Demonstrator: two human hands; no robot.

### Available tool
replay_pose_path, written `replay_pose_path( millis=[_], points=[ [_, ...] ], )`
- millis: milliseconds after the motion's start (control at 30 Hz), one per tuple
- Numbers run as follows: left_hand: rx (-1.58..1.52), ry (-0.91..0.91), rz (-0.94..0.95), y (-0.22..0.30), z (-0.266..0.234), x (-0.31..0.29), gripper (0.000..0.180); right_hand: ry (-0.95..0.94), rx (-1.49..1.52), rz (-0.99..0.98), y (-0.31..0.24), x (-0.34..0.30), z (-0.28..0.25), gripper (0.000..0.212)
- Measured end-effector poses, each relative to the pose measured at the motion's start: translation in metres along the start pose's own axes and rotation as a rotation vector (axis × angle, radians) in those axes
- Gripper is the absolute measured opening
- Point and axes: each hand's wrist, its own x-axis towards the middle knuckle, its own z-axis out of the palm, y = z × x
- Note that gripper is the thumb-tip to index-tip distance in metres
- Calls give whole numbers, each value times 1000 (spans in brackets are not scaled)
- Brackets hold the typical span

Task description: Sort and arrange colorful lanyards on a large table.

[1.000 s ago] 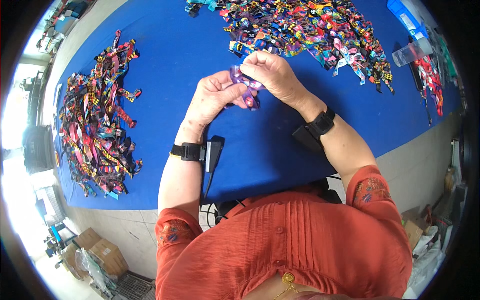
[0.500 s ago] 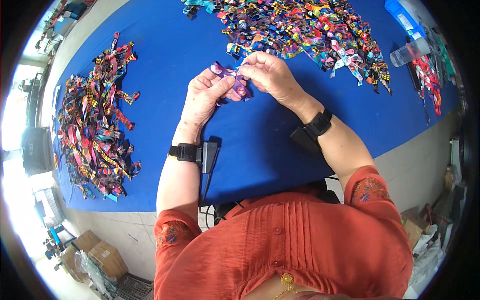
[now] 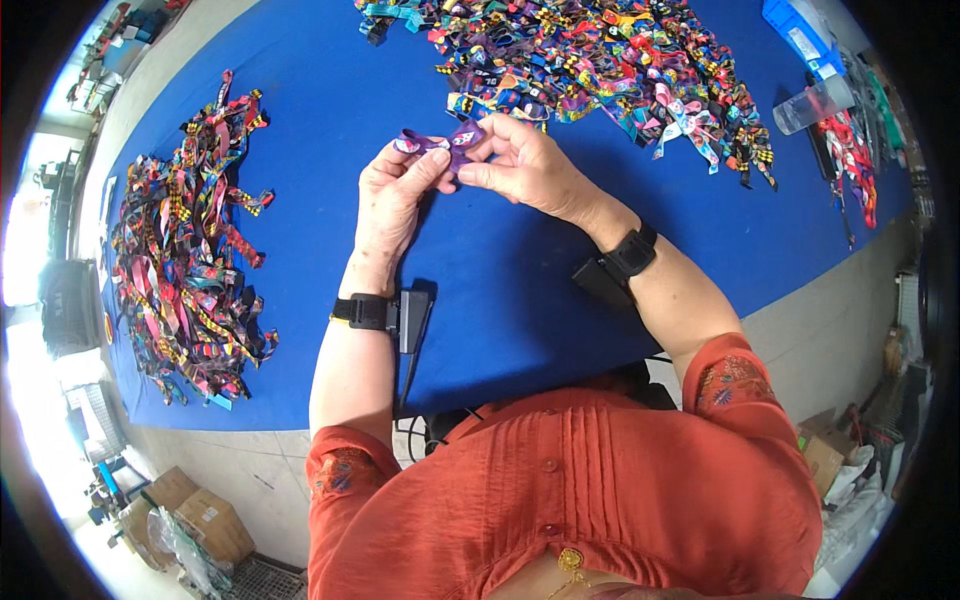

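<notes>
Above the blue-covered table (image 3: 310, 110), a purple printed ribbon (image 3: 466, 137) with light and pink motifs is bent into loops like a bow. My left hand (image 3: 393, 200) is closed on its left part, thumb pressed on top near the middle. With thumb and fingers, my right hand (image 3: 540, 172) grips the right side of the ribbon. Part of the ribbon is hidden by my fingers, so how the loops join cannot be made out.
A long heap of loose patterned ribbons (image 3: 190, 250) lies on the left. Finished-looking bows (image 3: 590, 70) form a big pile at the far side. At the far right are a blue bin (image 3: 800, 38), a clear plastic cup (image 3: 812, 106) and red ribbons (image 3: 850, 165).
Both hands have moved slightly left with the ribbon. The lower purple loop no longer shows beneath my fingers, and my right fingers have shifted from the middle to the ribbon's right side.
</notes>
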Motion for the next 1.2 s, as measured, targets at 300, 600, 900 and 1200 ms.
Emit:
replay_pose_path(
  millis=[300, 600, 900, 1200],
  points=[
    [-147, 67, -28, -1, -4, 2, 11, -31, -122, 111, 5, 1, -2, 15],
    [-250, 3, -42, 6, -10, 3, 16, -48, -177, 151, 3, 1, -3, 14],
    [-92, 100, -32, 14, -9, 4, 14, -3, -63, 158, -3, 1, -1, 28],
    [357, 127, 34, 87, 7, 43, 7, 2, 4, 198, 4, 5, -6, 35]
  ],
)
